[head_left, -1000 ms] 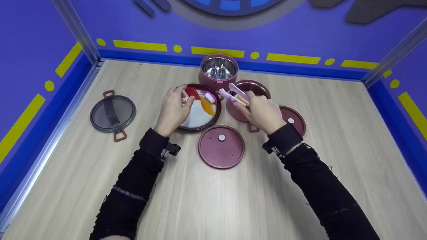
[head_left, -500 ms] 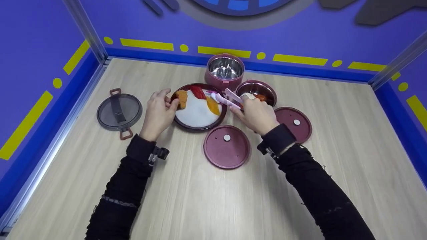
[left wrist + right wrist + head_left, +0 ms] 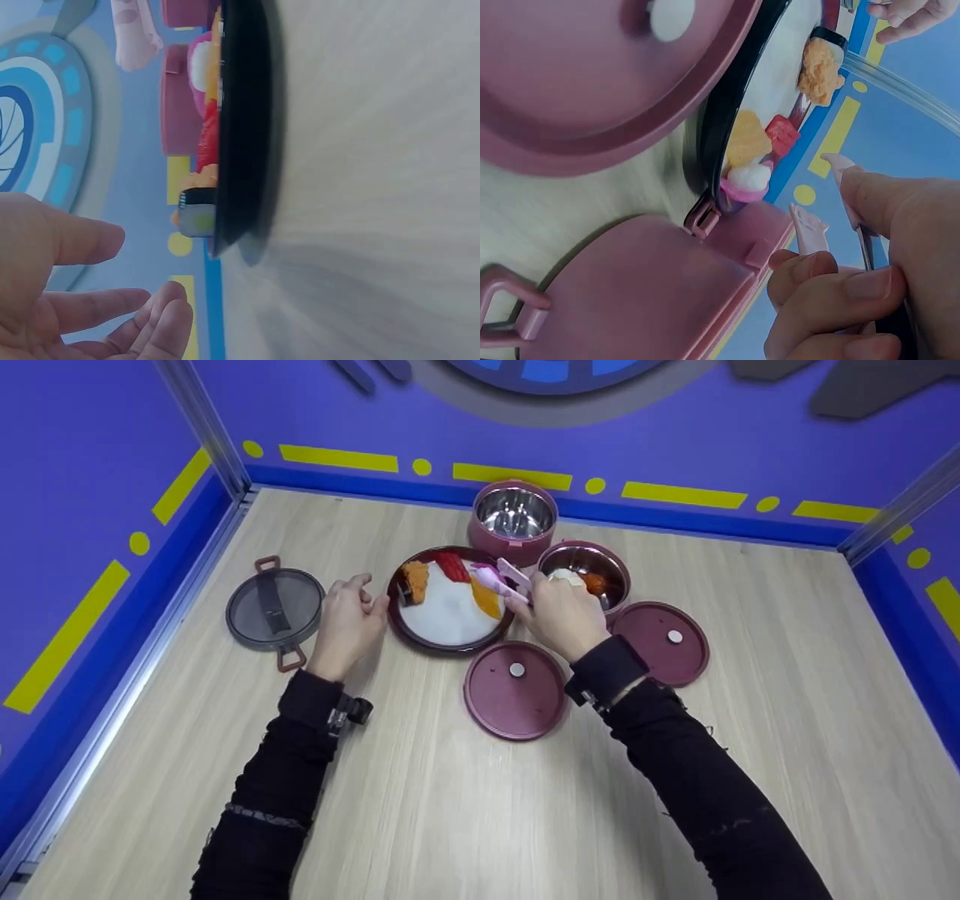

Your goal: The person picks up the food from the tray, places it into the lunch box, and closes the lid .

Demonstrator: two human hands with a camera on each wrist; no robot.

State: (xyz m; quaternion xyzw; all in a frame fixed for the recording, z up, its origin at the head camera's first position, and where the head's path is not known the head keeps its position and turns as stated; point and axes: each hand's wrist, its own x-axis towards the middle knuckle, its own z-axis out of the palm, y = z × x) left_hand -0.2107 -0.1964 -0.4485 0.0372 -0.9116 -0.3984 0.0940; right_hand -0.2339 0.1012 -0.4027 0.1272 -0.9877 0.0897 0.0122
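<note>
My right hand (image 3: 562,611) holds pink tongs (image 3: 810,229) between thumb and fingers. The jaws stand apart, over the right side of the dark round plate (image 3: 244,127). Beneath them in the head view lie a pink-and-white food piece (image 3: 748,177) and a yellow-orange piece (image 3: 487,601). A red piece (image 3: 451,565) is at the plate's back. On its left sit a golden fried-looking piece (image 3: 417,579) and a small black-banded piece (image 3: 198,214). My left hand (image 3: 346,622) hovers just left of the plate with loosely bent fingers, holding nothing.
A steel-lined pink pot (image 3: 496,540) stands behind the plate. Another pot (image 3: 645,292), at the right, contains a white piece (image 3: 568,577) and an orange-red piece (image 3: 595,583). Maroon lids (image 3: 516,705) (image 3: 671,664) lie in front. A grey two-handled lid (image 3: 244,611) is at the left.
My left hand has drawn back leftward off the plate, exposing the fried-looking piece. My right hand has carried the tongs left, from over the right pot to the plate's right side.
</note>
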